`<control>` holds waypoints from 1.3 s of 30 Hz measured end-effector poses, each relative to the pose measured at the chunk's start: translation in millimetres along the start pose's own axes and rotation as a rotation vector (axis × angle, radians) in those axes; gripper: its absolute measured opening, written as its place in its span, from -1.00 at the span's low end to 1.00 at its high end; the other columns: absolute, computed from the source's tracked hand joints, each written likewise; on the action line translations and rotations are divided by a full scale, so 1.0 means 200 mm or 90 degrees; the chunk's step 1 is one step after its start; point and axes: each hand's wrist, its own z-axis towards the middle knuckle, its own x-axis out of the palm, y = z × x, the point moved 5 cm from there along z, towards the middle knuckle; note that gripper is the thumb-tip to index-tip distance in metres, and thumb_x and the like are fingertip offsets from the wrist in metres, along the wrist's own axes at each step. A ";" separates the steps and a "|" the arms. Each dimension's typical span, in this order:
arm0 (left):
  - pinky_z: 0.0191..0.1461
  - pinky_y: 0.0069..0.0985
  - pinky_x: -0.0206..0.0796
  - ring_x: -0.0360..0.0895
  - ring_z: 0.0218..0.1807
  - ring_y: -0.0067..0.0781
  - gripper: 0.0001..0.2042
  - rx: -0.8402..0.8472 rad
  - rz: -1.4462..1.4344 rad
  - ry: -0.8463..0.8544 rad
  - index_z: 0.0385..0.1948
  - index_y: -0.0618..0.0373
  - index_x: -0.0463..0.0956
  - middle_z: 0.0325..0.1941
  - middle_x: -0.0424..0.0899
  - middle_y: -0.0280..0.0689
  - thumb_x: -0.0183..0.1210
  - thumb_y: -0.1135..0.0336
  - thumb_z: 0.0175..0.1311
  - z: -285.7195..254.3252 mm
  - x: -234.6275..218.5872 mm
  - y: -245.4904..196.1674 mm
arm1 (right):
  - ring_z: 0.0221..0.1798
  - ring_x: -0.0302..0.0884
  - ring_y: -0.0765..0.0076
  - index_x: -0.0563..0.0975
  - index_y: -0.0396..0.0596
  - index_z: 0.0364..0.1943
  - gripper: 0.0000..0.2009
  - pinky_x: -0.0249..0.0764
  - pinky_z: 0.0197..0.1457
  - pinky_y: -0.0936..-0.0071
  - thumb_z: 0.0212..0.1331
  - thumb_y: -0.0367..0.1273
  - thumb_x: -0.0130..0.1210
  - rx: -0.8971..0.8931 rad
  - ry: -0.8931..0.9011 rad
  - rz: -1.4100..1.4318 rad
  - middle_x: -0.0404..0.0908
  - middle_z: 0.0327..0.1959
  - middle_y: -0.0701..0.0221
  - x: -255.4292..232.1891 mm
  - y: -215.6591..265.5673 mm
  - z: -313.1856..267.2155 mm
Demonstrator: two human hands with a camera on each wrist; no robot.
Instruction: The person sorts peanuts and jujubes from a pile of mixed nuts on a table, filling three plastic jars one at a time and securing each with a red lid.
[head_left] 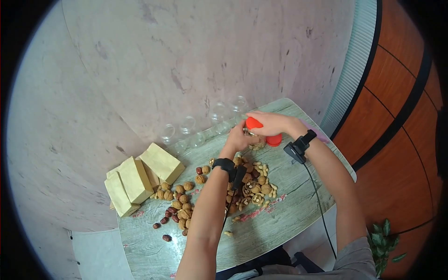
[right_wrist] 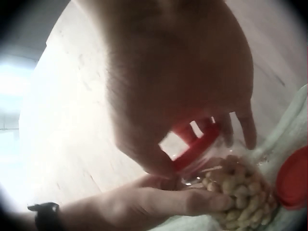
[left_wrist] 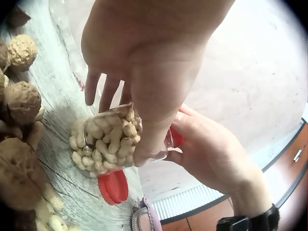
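Note:
A clear jar of peanuts [left_wrist: 109, 143] stands near the table's back right edge. My left hand [head_left: 238, 139] grips it near the neck, thumb across the near side in the left wrist view. Over the jar's mouth my right hand [head_left: 275, 123] holds a red lid [right_wrist: 197, 148] by its rim. That lid sits tilted at the opening in the right wrist view. Beside the jar, more red lids [left_wrist: 114, 187] lie on the table. The right hand's palm is hidden in the head view.
Walnuts [head_left: 266, 188], peanuts and red dates [head_left: 167, 238] spread over the table [head_left: 289, 219]. Several clear jars [head_left: 188, 125] line the back edge by the wall. Tan paper packets [head_left: 135, 179] stack at the left. A cable [head_left: 318, 196] hangs from the right wrist camera.

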 end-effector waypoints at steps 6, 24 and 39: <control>0.31 -0.27 0.45 0.65 0.20 -0.23 -0.19 0.057 -0.088 0.023 0.31 0.17 0.49 0.18 0.72 -0.17 0.60 0.16 -0.09 0.01 0.03 0.05 | -0.12 0.74 -0.20 0.62 -0.30 0.04 -0.24 0.63 -0.02 0.05 0.26 0.26 0.07 0.234 0.026 -0.290 0.75 -0.24 -0.04 -0.18 0.25 -0.03; 0.22 -0.33 0.52 0.68 0.14 -0.33 -0.19 -0.100 -0.095 0.041 0.36 0.16 0.46 0.17 0.73 -0.18 0.58 0.26 -0.04 -0.05 -0.01 -0.05 | -0.08 0.72 -0.19 0.54 -0.17 0.09 -0.20 0.63 -0.02 0.01 0.00 0.26 0.32 0.126 0.020 -0.202 0.74 -0.20 -0.03 -0.16 0.17 -0.04; 0.28 -0.22 0.48 0.61 0.24 0.01 -0.21 0.048 0.138 -0.134 0.33 0.13 0.43 0.34 0.52 0.03 0.55 0.03 0.05 -0.12 -0.14 -0.12 | -0.14 0.72 -0.26 0.51 -0.16 -0.01 -0.37 0.61 -0.07 -0.05 0.08 0.12 0.25 0.183 -0.227 -0.088 0.73 -0.27 -0.06 -0.25 0.20 -0.10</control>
